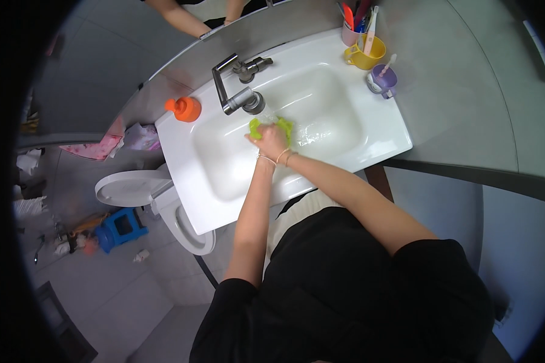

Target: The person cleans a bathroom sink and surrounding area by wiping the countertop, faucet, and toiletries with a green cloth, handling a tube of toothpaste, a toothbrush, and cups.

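Observation:
Both of my hands are together over the white sink (215,154), under the grey faucet (251,101). A bright lime-green cloth (287,128) is bunched between them and sticks out on both sides. My left hand (261,144) is closed on the cloth, with its lower part overlapped by the other hand. My right hand (276,140) lies across it, also closed on the cloth; most of its fingers are hidden. Water runs from the spout onto the cloth and splashes over the basin floor to the right.
An orange pump bottle (188,109) stands on the sink's left rim. At the right back corner are a pink cup (349,36), a yellow mug (363,59) and a purple mug (383,81) holding brushes. A toilet (194,233) and a blue stool (122,227) are to the left.

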The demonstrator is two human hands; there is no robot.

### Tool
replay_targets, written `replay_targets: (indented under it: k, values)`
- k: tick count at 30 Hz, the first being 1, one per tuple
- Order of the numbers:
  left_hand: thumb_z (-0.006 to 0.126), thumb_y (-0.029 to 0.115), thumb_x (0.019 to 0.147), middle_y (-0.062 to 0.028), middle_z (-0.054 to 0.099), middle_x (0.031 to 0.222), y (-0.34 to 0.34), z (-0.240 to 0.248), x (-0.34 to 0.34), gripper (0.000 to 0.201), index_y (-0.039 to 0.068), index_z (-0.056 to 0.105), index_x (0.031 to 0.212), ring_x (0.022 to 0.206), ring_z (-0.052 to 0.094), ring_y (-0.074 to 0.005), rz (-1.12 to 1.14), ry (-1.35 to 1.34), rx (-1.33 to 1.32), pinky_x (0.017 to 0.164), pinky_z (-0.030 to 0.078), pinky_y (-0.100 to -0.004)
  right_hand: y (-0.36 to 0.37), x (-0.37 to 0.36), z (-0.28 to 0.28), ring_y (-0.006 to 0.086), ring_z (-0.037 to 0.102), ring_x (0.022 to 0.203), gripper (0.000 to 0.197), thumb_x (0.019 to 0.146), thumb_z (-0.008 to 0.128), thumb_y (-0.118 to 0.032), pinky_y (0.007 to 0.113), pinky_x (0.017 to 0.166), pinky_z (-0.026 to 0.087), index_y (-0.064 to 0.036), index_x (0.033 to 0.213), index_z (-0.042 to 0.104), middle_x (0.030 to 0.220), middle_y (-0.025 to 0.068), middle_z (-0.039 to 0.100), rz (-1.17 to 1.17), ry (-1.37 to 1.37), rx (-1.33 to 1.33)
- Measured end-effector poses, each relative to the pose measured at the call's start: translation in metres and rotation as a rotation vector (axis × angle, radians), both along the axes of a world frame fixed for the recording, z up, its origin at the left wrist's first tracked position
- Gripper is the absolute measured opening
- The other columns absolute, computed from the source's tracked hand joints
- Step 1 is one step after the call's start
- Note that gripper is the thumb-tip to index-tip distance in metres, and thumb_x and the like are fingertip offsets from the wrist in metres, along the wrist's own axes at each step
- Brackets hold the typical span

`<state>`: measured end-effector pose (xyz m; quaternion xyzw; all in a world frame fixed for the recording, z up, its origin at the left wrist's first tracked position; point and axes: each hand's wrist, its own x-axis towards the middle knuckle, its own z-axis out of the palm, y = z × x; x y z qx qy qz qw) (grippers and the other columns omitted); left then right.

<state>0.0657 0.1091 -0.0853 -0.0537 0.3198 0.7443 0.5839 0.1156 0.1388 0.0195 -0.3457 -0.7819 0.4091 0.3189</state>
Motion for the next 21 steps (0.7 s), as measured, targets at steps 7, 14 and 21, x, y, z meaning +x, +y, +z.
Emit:
replay_targets:
  k: [7,14,21]
  values:
    - [0.035,0.024,0.091,-0.0073,0.054,0.105,0.014,0.043,0.006,0.029,0.007,0.046,0.111,0.094,0.055,-0.0192,-0.044,0.446,-0.429,0.080,0.046,-0.0315,0.061,-0.002,-0.034,0.0347,0.057,0.065,0.031,0.070,0.061,-0.034,0.041,0.061,0.046,-0.0041,0.066,0.063,0.065,0.0167,0.059,-0.209,-0.322,-0.233]
    - [0.037,0.025,0.090,-0.0085,0.055,0.105,0.005,0.051,0.002,0.030,0.007,0.046,0.112,0.094,0.055,-0.0205,0.017,0.077,-0.221,0.081,0.047,-0.0346,0.015,-0.012,0.010,0.0359,0.058,0.065,0.035,0.071,0.059,-0.037,0.041,0.060,0.046,-0.0025,0.064,0.062,0.066,0.0189,0.058,-0.065,-0.341,-0.046]
    - [0.047,0.033,0.086,-0.0067,0.057,0.101,0.011,0.091,0.015,0.040,0.004,0.045,0.113,0.088,0.058,-0.0175,-0.127,0.304,-0.353,0.072,0.050,-0.0305,0.093,0.006,-0.025,0.0365,0.058,0.069,0.045,0.072,0.058,-0.045,0.041,0.065,0.046,-0.0007,0.071,0.064,0.071,0.0219,0.059,-0.206,-0.389,-0.299]
